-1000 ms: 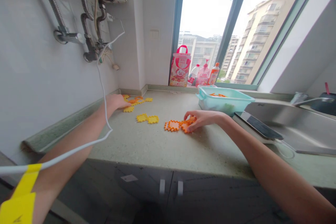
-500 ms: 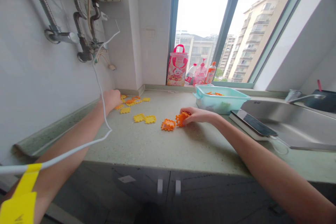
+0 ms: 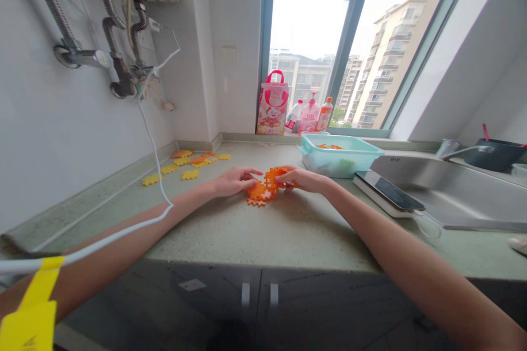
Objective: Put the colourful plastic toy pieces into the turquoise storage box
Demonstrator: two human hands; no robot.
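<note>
My left hand [image 3: 234,181] is closed, its thumb and fingers at an orange toothed-edge interlocking tile [image 3: 258,191] low over the countertop. Another orange tile partly shows under it, close to the stone surface. My right hand [image 3: 304,179] grips orange interlocking tiles [image 3: 275,177], tilted up and meeting the left hand's tile; how many is hidden by the fingers. Left of my hands, several loose yellow tiles [image 3: 190,175] and orange tiles [image 3: 181,153] lie flat near the wall corner, some overlapping.
A turquoise plastic tub [image 3: 341,162] with orange pieces inside stands behind my right hand. A phone [image 3: 389,191] lies on a white block beside the steel sink [image 3: 461,203]. A white cable [image 3: 154,153] crosses over my left forearm. Bottles [image 3: 308,116] and a pink bag [image 3: 272,108] line the windowsill.
My left hand has come from the wall corner rightward to the orange tiles, uncovering yellow tiles there. Two yellow tiles mid-counter are now out of sight around my left hand. The view has shifted slightly.
</note>
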